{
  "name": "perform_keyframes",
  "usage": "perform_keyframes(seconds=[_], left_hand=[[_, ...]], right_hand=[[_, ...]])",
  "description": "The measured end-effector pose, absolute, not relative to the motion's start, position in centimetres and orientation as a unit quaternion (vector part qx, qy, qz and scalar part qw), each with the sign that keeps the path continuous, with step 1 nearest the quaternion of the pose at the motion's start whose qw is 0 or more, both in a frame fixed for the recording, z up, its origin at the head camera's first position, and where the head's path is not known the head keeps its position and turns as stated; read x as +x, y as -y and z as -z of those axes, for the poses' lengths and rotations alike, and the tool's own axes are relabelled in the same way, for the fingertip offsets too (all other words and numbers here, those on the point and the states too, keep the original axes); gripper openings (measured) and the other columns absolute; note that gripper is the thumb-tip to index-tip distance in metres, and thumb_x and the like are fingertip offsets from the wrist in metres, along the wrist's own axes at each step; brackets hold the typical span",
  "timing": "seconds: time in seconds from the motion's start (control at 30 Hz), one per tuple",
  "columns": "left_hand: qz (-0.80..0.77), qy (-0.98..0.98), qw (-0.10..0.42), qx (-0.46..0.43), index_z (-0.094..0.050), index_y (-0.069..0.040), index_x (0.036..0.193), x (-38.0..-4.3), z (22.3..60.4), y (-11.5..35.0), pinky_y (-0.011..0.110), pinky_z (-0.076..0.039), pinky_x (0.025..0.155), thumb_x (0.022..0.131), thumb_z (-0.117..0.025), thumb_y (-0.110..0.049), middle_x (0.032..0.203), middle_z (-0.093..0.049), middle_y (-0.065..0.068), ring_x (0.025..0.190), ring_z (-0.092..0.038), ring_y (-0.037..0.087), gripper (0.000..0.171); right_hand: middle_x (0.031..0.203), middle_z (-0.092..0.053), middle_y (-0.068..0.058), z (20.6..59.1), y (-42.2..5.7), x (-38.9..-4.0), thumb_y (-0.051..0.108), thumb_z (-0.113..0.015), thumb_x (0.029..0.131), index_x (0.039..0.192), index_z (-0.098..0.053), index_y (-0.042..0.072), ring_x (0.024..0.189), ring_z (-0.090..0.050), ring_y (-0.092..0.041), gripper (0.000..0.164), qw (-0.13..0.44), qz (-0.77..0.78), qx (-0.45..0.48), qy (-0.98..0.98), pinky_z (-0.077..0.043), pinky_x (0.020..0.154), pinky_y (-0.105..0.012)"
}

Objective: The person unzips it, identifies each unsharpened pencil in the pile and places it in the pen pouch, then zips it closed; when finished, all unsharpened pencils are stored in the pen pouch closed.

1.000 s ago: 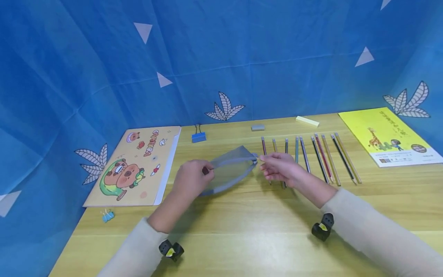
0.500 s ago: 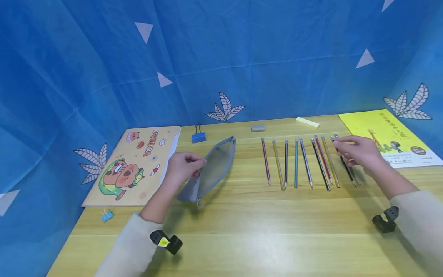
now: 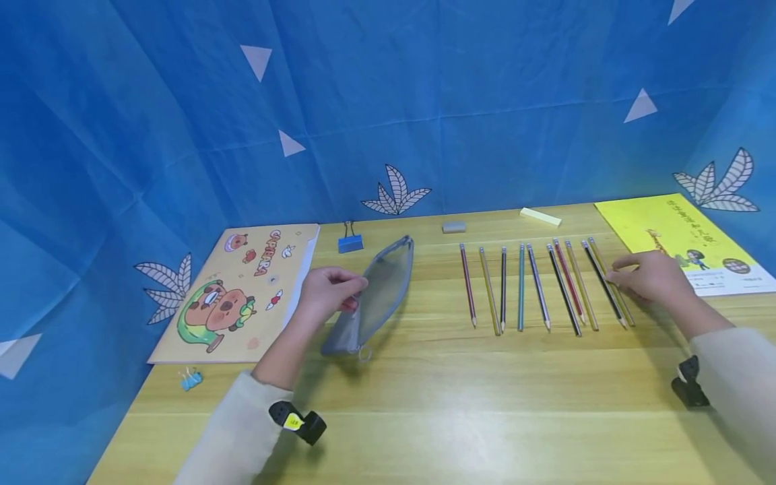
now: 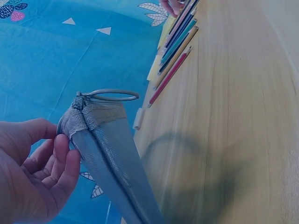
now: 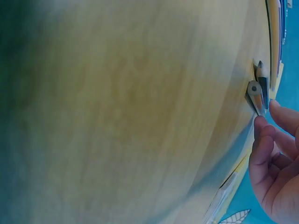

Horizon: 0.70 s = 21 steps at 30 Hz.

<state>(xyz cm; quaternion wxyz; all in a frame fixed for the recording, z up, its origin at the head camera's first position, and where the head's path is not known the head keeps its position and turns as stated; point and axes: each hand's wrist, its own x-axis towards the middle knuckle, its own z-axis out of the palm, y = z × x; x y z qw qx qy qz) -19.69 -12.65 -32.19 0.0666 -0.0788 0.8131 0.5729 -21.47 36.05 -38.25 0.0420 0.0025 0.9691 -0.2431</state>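
Note:
In the head view my left hand (image 3: 324, 296) pinches a grey mesh zip pouch (image 3: 383, 289) by its edge, raised and tilted over the table. Close up in the left wrist view, the thumb and fingers are at the pouch's (image 4: 117, 158) zipped corner, beside a ring pull (image 4: 114, 95). My right hand (image 3: 655, 277) is low at the right end of a row of pencils, with its fingertips by the outermost gold pencil (image 3: 624, 307). The right wrist view has thumb and forefinger apart at that pencil (image 5: 254, 89), which lies beside a dark one (image 5: 262, 77).
Left of the pouch lies a capybara folder (image 3: 236, 296), with small light-blue binder clips (image 3: 190, 380) in front. Along the back are a blue binder clip (image 3: 350, 243), a grey eraser (image 3: 453, 228) and a pale yellow block (image 3: 540, 217). A yellow booklet (image 3: 685, 229) lies right.
My right hand has left the pouch for the right end of the pencil row, then moved slightly right and nearer. My left hand has turned the pouch, whose ring now hangs toward me.

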Motion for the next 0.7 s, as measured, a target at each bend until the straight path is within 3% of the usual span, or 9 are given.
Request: perform_keyframes(seconds=[0.13,0.23,0.33,0.53,0.7], left_hand=[[-0.575,-0.811,0.071,-0.078,-0.061,0.000,0.084,-19.62,32.27,12.59,0.034,-0.054,0.058,0.072,-0.068,-0.013,0.073,-0.060,0.012,0.051,-0.056,0.014,0.019],[-0.577,-0.810,0.072,-0.075,-0.061,0.000,0.084,-19.56,32.29,12.53,0.035,-0.053,0.059,0.072,-0.067,-0.013,0.072,-0.060,0.012,0.051,-0.056,0.015,0.018],[-0.577,-0.810,0.071,-0.072,-0.062,0.000,0.083,-19.51,32.31,12.44,0.035,-0.053,0.058,0.073,-0.067,-0.014,0.072,-0.060,0.013,0.052,-0.056,0.015,0.018],[-0.573,-0.814,0.061,-0.066,-0.062,0.000,0.083,-19.49,32.53,12.33,0.035,-0.054,0.057,0.073,-0.067,-0.014,0.069,-0.061,0.012,0.051,-0.057,0.016,0.018],[-0.582,-0.809,0.057,-0.064,-0.063,0.000,0.082,-19.53,32.79,12.28,0.035,-0.053,0.056,0.073,-0.067,-0.013,0.067,-0.060,0.011,0.049,-0.056,0.015,0.016]], right_hand=[[0.048,-0.052,-0.003,38.31,-35.95,-21.60,0.038,-0.056,0.080,0.105,-0.053,-0.011,0.046,-0.048,-0.017,0.056,0.043,0.228,0.001,-0.973,-0.040,0.056,-0.035],[0.060,-0.060,-0.008,38.26,-36.01,-21.72,0.039,-0.059,0.077,0.102,-0.055,-0.012,0.055,-0.050,-0.020,0.056,0.042,0.224,0.001,-0.974,-0.042,0.060,-0.042],[0.069,-0.062,-0.008,38.23,-36.17,-21.80,0.033,-0.060,0.076,0.101,-0.056,-0.012,0.060,-0.052,-0.020,0.051,0.044,0.222,0.005,-0.974,-0.043,0.059,-0.043],[0.059,-0.060,0.000,38.27,-36.35,-21.65,0.025,-0.059,0.076,0.100,-0.057,-0.010,0.058,-0.051,-0.015,0.042,0.055,0.227,0.023,-0.972,-0.043,0.058,-0.038],[0.054,-0.057,0.000,38.28,-36.45,-21.23,0.024,-0.056,0.078,0.102,-0.055,-0.011,0.052,-0.051,-0.016,0.043,0.050,0.245,0.029,-0.968,-0.043,0.052,-0.035]])
